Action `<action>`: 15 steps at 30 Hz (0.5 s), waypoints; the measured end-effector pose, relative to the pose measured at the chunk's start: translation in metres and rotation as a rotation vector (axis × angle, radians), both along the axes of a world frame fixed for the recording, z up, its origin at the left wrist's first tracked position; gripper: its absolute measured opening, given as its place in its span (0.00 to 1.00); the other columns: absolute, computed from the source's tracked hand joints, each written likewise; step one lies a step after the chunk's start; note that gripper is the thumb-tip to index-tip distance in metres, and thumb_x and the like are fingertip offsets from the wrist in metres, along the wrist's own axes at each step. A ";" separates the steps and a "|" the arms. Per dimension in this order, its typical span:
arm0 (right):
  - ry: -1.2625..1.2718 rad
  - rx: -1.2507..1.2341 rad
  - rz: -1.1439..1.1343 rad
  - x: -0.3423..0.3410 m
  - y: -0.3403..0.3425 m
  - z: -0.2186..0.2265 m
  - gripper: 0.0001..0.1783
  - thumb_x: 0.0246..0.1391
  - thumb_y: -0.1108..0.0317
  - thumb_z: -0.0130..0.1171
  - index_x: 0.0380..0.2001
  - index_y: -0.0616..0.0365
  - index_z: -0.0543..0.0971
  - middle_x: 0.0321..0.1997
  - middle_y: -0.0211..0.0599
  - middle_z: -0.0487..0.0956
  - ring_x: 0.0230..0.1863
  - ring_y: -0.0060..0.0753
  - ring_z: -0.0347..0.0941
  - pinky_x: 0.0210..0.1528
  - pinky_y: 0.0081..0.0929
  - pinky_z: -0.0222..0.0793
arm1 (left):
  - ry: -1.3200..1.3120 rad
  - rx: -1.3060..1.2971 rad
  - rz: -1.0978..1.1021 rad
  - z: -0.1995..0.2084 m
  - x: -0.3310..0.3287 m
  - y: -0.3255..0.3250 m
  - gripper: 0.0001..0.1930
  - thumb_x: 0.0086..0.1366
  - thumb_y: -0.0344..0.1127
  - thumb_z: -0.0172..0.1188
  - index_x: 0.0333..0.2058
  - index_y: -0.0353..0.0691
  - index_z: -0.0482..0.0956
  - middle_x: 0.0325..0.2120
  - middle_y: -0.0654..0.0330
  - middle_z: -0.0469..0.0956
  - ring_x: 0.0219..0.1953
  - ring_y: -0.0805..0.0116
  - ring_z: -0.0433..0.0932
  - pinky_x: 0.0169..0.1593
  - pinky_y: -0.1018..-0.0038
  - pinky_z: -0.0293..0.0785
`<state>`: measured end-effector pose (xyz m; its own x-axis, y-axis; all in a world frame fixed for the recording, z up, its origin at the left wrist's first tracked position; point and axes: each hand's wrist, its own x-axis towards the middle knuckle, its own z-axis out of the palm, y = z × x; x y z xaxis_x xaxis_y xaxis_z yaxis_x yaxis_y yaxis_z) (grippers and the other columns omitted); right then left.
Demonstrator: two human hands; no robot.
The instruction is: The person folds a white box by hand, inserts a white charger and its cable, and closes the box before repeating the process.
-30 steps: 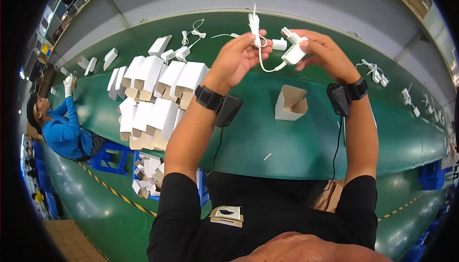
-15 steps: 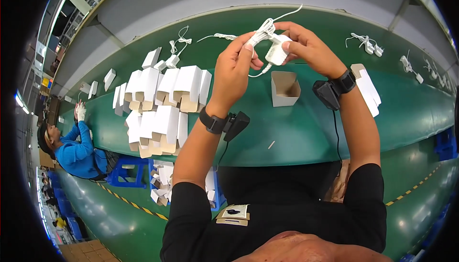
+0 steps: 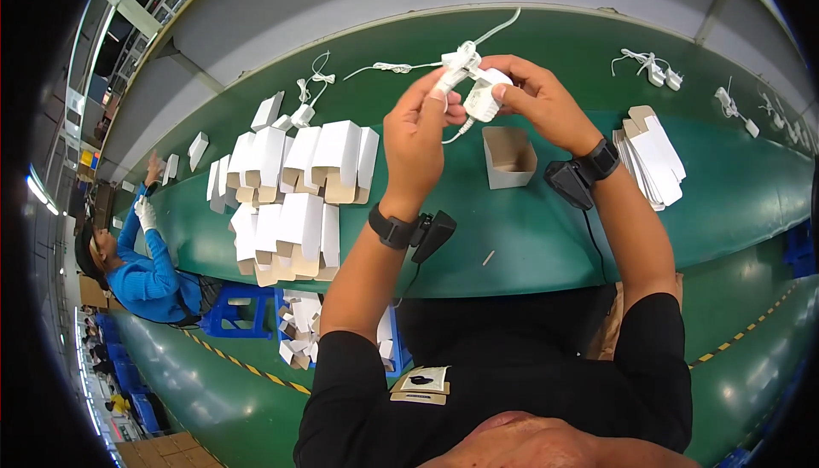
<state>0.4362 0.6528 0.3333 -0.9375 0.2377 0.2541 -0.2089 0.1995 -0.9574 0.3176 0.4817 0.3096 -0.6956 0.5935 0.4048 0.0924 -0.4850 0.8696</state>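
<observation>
Above the far half of the green table, both my hands are on one white power adapter and its cable. My left hand (image 3: 415, 131) is closed round the bundled cable (image 3: 461, 62), its thumb pressed on the loops. My right hand (image 3: 550, 103) grips the adapter block (image 3: 483, 101) between thumb and fingers. A loose cable end points up and away from the bundle. Below the hands an open white box (image 3: 509, 179) with a brown inside stands upright on the table, touched by neither hand.
Many white boxes (image 3: 299, 220) stand crowded at left. Flat white cartons (image 3: 655, 156) are stacked at right. More adapters (image 3: 664, 76) lie along the back. A blue crate (image 3: 398, 353) of small carton pieces is below the table edge. A person in blue (image 3: 153, 272) sits at far left.
My hands, still holding the adapter and cable, have moved slightly left in the picture. The bundle and adapter have tilted a little. At far left, the other person's hand has reached out.
</observation>
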 end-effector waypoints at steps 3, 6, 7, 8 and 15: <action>0.042 -0.036 0.009 0.000 -0.001 -0.007 0.22 0.67 0.65 0.54 0.62 0.56 0.71 0.57 0.32 0.75 0.56 0.25 0.73 0.56 0.28 0.74 | 0.190 -0.176 0.070 -0.001 0.006 -0.003 0.18 0.73 0.34 0.51 0.57 0.34 0.76 0.40 0.55 0.81 0.37 0.72 0.80 0.43 0.73 0.79; 0.075 -0.114 0.000 -0.001 -0.011 -0.010 0.23 0.67 0.65 0.54 0.63 0.56 0.69 0.58 0.32 0.75 0.57 0.25 0.73 0.57 0.28 0.74 | 0.645 -0.180 0.322 -0.001 0.005 -0.002 0.19 0.72 0.34 0.55 0.58 0.34 0.75 0.41 0.55 0.81 0.38 0.71 0.81 0.43 0.73 0.78; 0.066 -0.141 0.001 -0.001 -0.012 -0.010 0.24 0.67 0.64 0.55 0.63 0.56 0.69 0.58 0.33 0.74 0.57 0.25 0.72 0.57 0.28 0.73 | 0.874 -0.176 0.448 -0.001 0.004 -0.001 0.19 0.71 0.34 0.57 0.58 0.34 0.75 0.41 0.54 0.82 0.38 0.71 0.81 0.44 0.72 0.78; 0.057 -0.166 0.002 -0.002 -0.015 -0.007 0.24 0.67 0.64 0.55 0.64 0.55 0.68 0.59 0.33 0.74 0.58 0.25 0.72 0.58 0.28 0.73 | 0.870 -0.176 0.447 0.001 0.003 -0.002 0.19 0.71 0.34 0.57 0.58 0.34 0.75 0.41 0.54 0.82 0.38 0.71 0.81 0.44 0.72 0.78; 0.095 -0.042 -0.066 0.011 -0.031 0.013 0.28 0.64 0.63 0.60 0.64 0.56 0.67 0.61 0.35 0.72 0.58 0.27 0.72 0.58 0.29 0.72 | 0.442 -0.092 0.034 0.008 0.006 -0.007 0.27 0.66 0.32 0.66 0.62 0.36 0.71 0.48 0.54 0.81 0.46 0.68 0.82 0.46 0.74 0.80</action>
<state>0.4477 0.6219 0.3463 -0.8918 0.3105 0.3291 -0.2863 0.1757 -0.9419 0.3235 0.4743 0.3181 -0.4874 0.6206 0.6143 0.4796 -0.3976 0.7822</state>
